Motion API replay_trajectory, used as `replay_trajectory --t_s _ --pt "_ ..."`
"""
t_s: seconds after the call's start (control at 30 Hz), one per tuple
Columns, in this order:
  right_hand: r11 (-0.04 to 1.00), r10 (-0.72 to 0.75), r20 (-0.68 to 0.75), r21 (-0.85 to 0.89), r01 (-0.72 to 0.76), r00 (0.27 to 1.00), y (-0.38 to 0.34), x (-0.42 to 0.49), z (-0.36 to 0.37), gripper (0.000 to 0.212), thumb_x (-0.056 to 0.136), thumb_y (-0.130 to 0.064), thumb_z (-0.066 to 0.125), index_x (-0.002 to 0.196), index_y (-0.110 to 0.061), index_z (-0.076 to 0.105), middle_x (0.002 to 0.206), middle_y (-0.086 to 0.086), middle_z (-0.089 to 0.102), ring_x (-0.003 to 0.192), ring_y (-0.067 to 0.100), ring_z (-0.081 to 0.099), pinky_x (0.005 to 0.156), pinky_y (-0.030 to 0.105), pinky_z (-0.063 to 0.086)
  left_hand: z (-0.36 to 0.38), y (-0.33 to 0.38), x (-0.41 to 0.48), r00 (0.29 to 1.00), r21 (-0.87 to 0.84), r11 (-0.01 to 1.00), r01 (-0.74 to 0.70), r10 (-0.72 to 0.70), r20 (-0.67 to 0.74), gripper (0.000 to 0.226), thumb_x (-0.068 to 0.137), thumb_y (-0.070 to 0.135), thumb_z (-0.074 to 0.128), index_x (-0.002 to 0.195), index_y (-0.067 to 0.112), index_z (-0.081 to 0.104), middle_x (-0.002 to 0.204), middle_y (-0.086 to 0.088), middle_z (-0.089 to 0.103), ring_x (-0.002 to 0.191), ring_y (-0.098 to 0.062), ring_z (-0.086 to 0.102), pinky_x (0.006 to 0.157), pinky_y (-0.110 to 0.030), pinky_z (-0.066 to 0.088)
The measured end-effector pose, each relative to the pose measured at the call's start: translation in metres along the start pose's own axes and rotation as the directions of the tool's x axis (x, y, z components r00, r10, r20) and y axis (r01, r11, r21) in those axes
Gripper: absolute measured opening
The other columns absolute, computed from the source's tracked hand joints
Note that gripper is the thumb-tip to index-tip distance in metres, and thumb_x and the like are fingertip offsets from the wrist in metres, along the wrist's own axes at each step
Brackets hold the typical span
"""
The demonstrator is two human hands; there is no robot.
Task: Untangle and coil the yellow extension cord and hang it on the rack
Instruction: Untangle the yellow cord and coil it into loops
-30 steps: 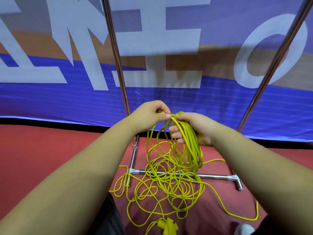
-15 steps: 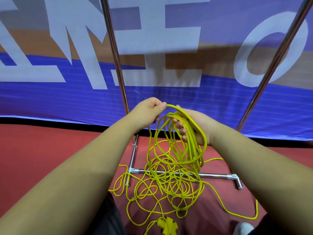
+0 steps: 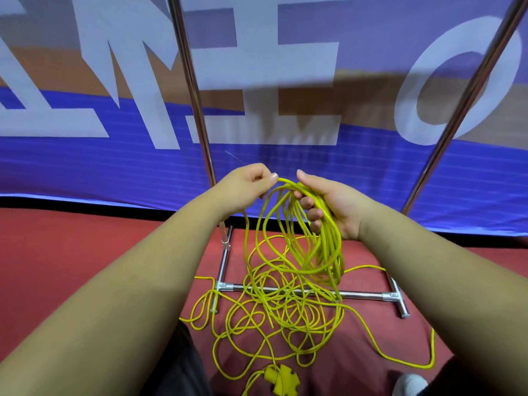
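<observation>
The yellow extension cord (image 3: pixel 281 307) lies mostly in a tangled heap on the red floor, draped over the rack's base bar (image 3: pixel 360 294). Several loops of it hang from my right hand (image 3: pixel 334 205), whose fingers curl round the bundle. My left hand (image 3: pixel 251 182) pinches one strand between thumb and fingers just left of the bundle, arching it over toward my right hand. The cord's yellow multi-outlet end (image 3: pixel 281 378) rests on the floor near the bottom edge. The metal rack has a left upright (image 3: pixel 190 90) and a right upright (image 3: pixel 468 95).
A blue and white banner (image 3: pixel 85 167) stands close behind the rack. A white shoe tip (image 3: pixel 408 384) shows at the bottom right. One long strand (image 3: pixel 405 358) trails across the floor to the right.
My hands have drawn slightly apart. A new strand arches from my left hand over onto the bundle, and the hanging loops have spread wider.
</observation>
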State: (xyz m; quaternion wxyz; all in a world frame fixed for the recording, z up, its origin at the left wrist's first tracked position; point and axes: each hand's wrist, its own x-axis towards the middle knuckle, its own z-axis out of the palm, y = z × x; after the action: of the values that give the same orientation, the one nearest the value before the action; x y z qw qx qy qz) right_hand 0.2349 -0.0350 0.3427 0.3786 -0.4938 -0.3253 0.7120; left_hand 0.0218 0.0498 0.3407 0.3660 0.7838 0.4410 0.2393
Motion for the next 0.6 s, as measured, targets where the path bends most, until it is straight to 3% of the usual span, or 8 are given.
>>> replay_trajectory --t_s 0.2,0.33,0.47,0.53,0.6 --pt "0.996 -0.012 0.022 0.088 0.010 1.000 0.004 0.006 -0.001 0.015 0.101 -0.031 0.066 0.095 -0.020 0.058 0.066 -0.006 0.046 0.040 0.005 0.037 0.035 0.019 0.031 0.010 -0.003 0.001 0.996 0.092 0.993 0.068 -0.074 0.055 0.044 0.099 0.060 0.056 0.084 0.019 0.061 0.071 0.008 0.066 0.065 -0.011 0.058 0.071 -0.033 0.051" --pt "0.998 -0.045 -0.052 0.034 0.047 0.998 -0.001 0.002 0.001 0.014 0.103 -0.026 0.066 0.093 -0.016 0.065 0.068 -0.006 0.057 0.045 0.003 0.049 0.036 0.019 0.039 0.010 -0.016 0.002 0.978 0.343 0.930 0.130 -0.177 0.111 0.053 0.086 0.067 0.069 0.102 0.019 0.055 0.095 0.003 0.065 0.085 -0.015 0.060 0.071 -0.034 0.047" --pt "0.998 -0.045 -0.094 0.029 0.048 0.995 -0.004 -0.002 0.003 0.017 0.104 -0.023 0.063 0.102 -0.008 0.071 0.062 -0.005 0.068 0.048 0.003 0.061 0.041 0.017 0.048 0.025 -0.017 0.004 0.925 0.503 0.804 0.316 -0.379 0.024 0.072 0.085 0.052 0.080 0.126 0.006 0.043 0.122 -0.012 0.053 0.103 -0.029 0.060 0.076 -0.035 0.045" --pt "0.997 -0.042 -0.090 0.059 0.048 0.995 -0.005 -0.002 0.002 0.018 0.105 -0.021 0.062 0.106 -0.006 0.072 0.063 -0.003 0.070 0.049 0.004 0.064 0.042 0.017 0.050 0.025 0.002 -0.003 0.903 0.631 0.702 0.329 -0.430 0.008 0.041 0.096 0.039 0.068 0.112 0.005 0.051 0.110 -0.015 0.056 0.090 -0.027 0.061 0.066 -0.033 0.044" --pt "0.990 -0.061 -0.109 0.116 0.074 0.992 -0.004 0.002 0.002 0.019 0.104 -0.020 0.063 0.108 -0.005 0.073 0.067 -0.001 0.072 0.050 0.004 0.065 0.044 0.017 0.051 0.026 0.019 -0.006 0.904 0.714 0.681 0.163 -0.394 0.169 0.017 0.102 0.020 0.053 0.092 0.007 0.057 0.099 -0.013 0.061 0.080 -0.025 0.059 0.061 -0.031 0.042"
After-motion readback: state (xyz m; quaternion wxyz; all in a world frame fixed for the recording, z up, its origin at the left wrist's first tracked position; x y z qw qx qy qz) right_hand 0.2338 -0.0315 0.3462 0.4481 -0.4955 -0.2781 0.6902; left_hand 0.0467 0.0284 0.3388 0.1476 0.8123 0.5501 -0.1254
